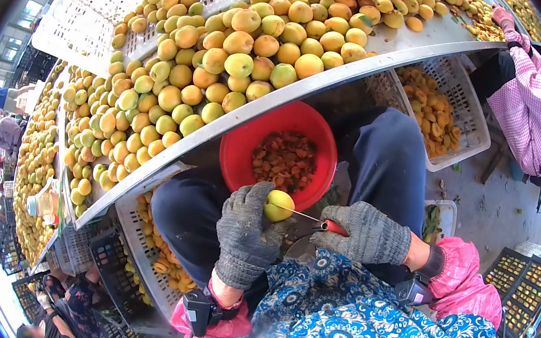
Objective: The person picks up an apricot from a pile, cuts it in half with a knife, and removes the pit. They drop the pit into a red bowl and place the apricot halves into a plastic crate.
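Note:
My left hand (pixel 246 233), in a grey knit glove, holds a yellow-green fruit (pixel 279 206) between thumb and fingers. In my right hand (pixel 364 234), gloved the same way, is a small knife (pixel 333 227) with a red and black handle. Its thin blade points left and meets the fruit's right side. Just beyond both hands, between my knees, stands a red bucket (pixel 233 148) with brownish-red pieces (pixel 283 160) at its bottom.
A metal-edged table (pixel 279 96) heaped with whole yellow-green fruits (pixel 239 65) spans the far side. White crates (pixel 478 136) of fruit halves stand right and left of my legs. A co-worker in a pink checked top (pixel 537 109) is at the upper right.

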